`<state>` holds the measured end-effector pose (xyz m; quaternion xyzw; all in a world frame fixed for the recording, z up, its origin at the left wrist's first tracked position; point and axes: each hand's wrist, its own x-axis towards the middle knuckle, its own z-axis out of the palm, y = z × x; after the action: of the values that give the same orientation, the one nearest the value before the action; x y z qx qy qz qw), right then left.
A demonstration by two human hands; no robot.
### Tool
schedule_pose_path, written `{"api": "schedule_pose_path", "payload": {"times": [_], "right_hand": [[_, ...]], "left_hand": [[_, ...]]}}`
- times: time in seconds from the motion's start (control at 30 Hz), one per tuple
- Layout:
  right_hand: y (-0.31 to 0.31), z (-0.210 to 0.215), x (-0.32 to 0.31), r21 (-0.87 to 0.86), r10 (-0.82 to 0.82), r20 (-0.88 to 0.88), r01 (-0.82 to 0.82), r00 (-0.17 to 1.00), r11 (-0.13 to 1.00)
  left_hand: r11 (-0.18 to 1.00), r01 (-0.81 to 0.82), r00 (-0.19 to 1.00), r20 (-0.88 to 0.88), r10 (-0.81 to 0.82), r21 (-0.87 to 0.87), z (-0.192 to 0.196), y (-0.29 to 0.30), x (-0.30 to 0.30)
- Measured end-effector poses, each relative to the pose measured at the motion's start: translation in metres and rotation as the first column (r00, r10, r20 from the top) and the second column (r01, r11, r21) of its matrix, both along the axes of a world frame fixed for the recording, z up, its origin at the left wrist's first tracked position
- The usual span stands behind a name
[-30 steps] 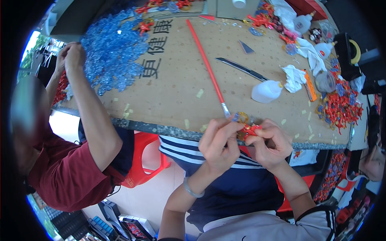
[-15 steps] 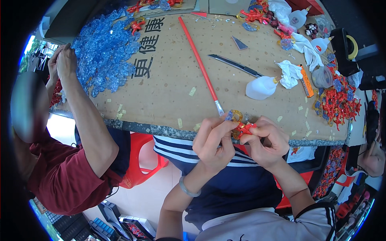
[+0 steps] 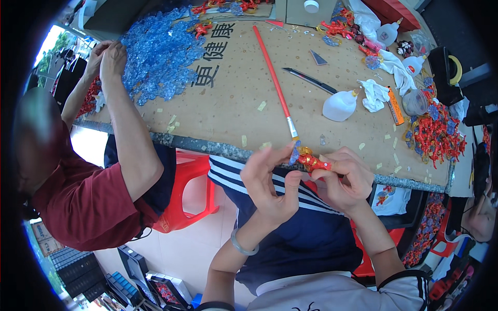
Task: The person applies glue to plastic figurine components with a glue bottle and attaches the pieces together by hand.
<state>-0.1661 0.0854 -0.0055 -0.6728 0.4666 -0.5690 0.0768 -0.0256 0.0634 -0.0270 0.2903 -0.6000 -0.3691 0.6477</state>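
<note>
1. Right hand [image 3: 345,173]: clenched about a small red plastic figure with gold trim [image 3: 313,163], held just below the near edge of the brown perforated board tabletop [image 3: 233,98], over the lap.
2. Left hand [image 3: 270,181]: thumb and forefinger pinch a small translucent blue piece [image 3: 294,153] against the upper end of the red figure; the remaining fingers are spread loosely. Whether the blue piece is already seated cannot be told.
3. Long red-handled paintbrush [image 3: 274,83]: lies on the board, its bristle end pointing toward the hands, touched by neither.
4. Squat white squeeze bottle [image 3: 340,105] and crumpled white rag [image 3: 374,96]: rest on the board to the right of the brush, near but apart from each other.
5. Heap of red plastic figures [image 3: 433,135]: lies at the right end of the board, well apart from the hands.
6. Large heap of translucent blue plastic pieces [image 3: 158,57]: lies at the far left of the board, where a co-worker's hands [image 3: 106,57], belonging to a person in a dark red shirt, are busy at its edge.
7. Progress, as a judgement: one figure is mid-fitting; the two large heaps suggest that most of the joining remains to be done.
</note>
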Motion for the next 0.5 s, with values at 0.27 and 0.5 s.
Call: {"api": "schedule_pose_path", "payload": {"times": [0.27,0.5], "right_hand": [[-0.002,0.011,-0.001,0.305,0.169,0.240,-0.240,0.956,0.922],[-0.013,0.025,0.001,0.546,0.200,0.392,-0.402,0.898,0.735]], "left_hand": [[0.788,0.407,0.901,-0.062,-0.429,0.462,0.022,0.011,0.045],[0.753,0.452,0.883,-0.123,-0.452,0.478,0.016,0.018,0.053]]}}
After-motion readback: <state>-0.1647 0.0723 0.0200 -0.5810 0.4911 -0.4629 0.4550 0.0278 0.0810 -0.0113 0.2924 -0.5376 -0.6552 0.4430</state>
